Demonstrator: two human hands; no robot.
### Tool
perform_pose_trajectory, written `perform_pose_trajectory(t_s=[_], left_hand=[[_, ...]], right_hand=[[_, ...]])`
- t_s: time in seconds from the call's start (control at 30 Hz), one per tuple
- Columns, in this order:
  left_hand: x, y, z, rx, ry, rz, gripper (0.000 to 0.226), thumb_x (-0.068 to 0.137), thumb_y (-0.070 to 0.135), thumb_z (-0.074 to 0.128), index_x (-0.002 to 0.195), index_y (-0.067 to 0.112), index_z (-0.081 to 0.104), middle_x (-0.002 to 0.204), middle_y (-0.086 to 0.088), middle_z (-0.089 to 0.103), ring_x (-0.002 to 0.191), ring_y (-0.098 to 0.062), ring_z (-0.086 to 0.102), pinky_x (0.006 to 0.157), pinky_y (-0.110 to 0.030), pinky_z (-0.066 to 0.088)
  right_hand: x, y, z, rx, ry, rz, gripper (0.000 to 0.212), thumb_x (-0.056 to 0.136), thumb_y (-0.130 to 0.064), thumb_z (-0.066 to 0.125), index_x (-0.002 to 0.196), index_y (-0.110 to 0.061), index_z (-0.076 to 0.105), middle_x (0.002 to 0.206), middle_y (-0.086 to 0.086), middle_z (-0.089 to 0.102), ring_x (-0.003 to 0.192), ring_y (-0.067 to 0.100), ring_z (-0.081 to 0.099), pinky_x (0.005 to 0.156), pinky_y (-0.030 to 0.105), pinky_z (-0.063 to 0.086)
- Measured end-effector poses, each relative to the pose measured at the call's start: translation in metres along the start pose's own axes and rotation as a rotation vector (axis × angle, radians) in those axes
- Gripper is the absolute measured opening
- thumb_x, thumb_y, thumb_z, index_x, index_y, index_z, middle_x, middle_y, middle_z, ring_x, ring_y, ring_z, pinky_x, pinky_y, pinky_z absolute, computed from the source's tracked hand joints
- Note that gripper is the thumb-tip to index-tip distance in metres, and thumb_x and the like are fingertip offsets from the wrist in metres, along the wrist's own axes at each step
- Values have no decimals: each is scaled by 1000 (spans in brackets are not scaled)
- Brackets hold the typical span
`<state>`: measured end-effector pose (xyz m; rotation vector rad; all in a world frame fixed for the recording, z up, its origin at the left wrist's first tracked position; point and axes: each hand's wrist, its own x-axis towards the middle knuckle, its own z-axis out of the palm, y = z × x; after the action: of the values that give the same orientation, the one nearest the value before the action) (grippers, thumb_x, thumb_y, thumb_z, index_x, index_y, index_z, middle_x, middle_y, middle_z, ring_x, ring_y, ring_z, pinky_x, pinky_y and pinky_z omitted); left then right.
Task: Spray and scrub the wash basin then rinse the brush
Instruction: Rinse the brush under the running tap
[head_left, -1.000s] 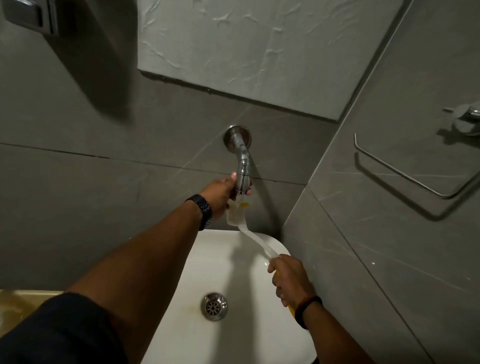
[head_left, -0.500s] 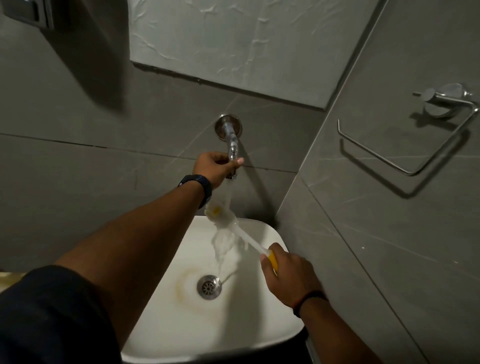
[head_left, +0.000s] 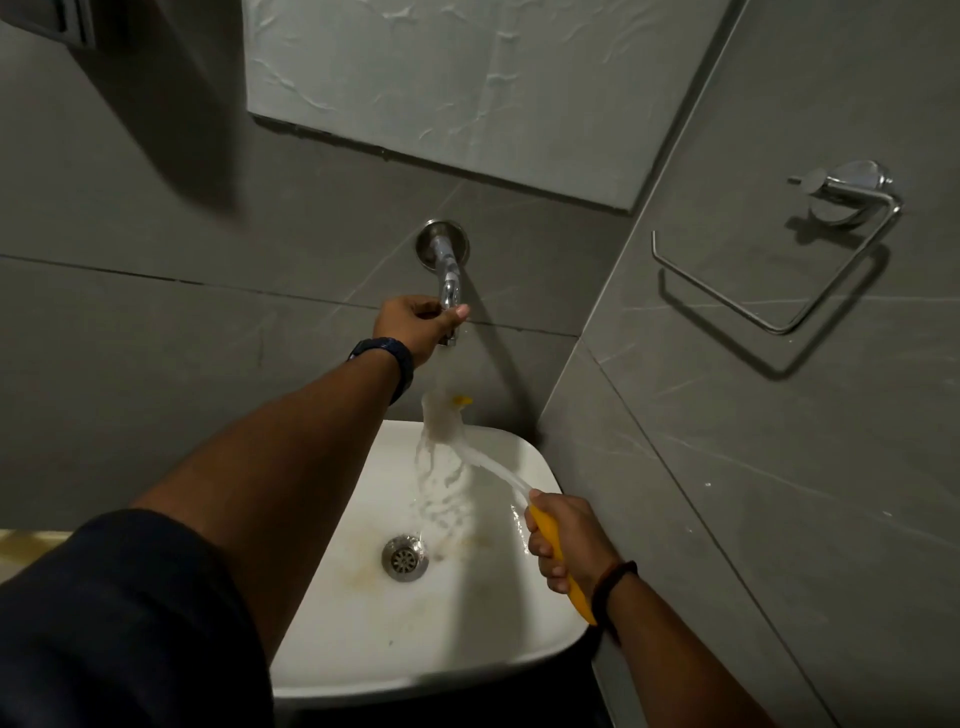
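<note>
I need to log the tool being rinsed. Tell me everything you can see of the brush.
The brush has a yellow grip, a pale, seemingly plastic neck and a whitish head with a yellow tip. The right hand holds the grip; it slants up over the basin, its head under water from the tap.

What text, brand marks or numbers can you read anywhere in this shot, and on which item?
None can be read.
Brush: yellow handle, no print visible.
Tap: plain chrome, no mark showing.
Watch on the left wrist: face turned away, nothing legible.
Wash basin and towel ring: no label seen.
</note>
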<state>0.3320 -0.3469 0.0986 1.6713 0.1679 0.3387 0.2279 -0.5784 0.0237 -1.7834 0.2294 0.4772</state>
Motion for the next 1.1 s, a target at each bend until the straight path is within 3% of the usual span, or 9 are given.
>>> perform_pose_trajectory(t_s=[0.1,0.23,0.3,0.43,0.63,0.8,0.9,1.0,1.1], left_hand=[[1,0,-1,17,6,4,25,81,35,70,87,11,70,66,4,63,50,3,55,47,-11,39],[1,0,0,16,7,13,24,81,34,70,86,10,70,67,2,64,54,0,56,50,-13,41],[1,0,0,17,3,7,23,81,34,70,87,12,70,69,2,65,59,-3,57,53,-14,40],[1,-1,0,12,1,5,21,81,34,70,85,13,70,66,5,64,58,-2,56,53,-15,39],[2,-2,1,7,7,-10,19,80,35,71,83,16,69,68,5,66,63,-5,58,58,-19,40],[3,-2,0,7,-2,-17,22,80,35,71,86,15,70,69,5,66,65,-5,60,59,-20,41],[4,-3,1,-3,2,-14,19,79,35,72,85,16,70,70,6,67,65,-5,60,62,-20,42],[4,-4,1,-13,-4,-15,20,79,33,73,86,15,70,71,3,68,68,-9,63,70,-25,46],[4,-5,0,-10,-9,-9,17,78,34,73,83,19,70,72,2,69,71,-11,64,72,-26,48]], right_hand=[[-3,-3,1,-160,64,-183,33,89,-36,50,65,-14,44,51,5,41,37,17,32,39,21,26],[-4,4,-5,-1094,261,-647,28,91,-42,44,83,-15,48,70,10,64,63,32,57,54,34,36],[-4,6,-3,-1238,282,-772,28,92,-43,38,91,-16,48,72,7,66,64,33,60,54,33,36],[-1,8,7,-1212,340,-754,30,92,-44,37,93,-16,49,76,10,67,69,36,60,57,36,41],[1,-3,15,-167,71,-183,36,91,-36,50,61,-17,44,48,3,41,34,15,31,40,22,26],[-4,-5,8,30,-73,-50,34,92,-36,46,69,-12,49,48,3,40,31,13,25,35,15,22],[-6,-8,10,-59,48,-227,34,89,-34,52,64,-14,42,52,7,35,34,14,27,36,17,24],[-7,-5,5,-636,249,-582,31,89,-35,53,68,-15,43,58,12,50,52,28,45,50,34,41],[-10,-1,3,-1130,333,-758,27,91,-44,43,87,-18,49,71,9,66,64,35,59,54,35,38]])
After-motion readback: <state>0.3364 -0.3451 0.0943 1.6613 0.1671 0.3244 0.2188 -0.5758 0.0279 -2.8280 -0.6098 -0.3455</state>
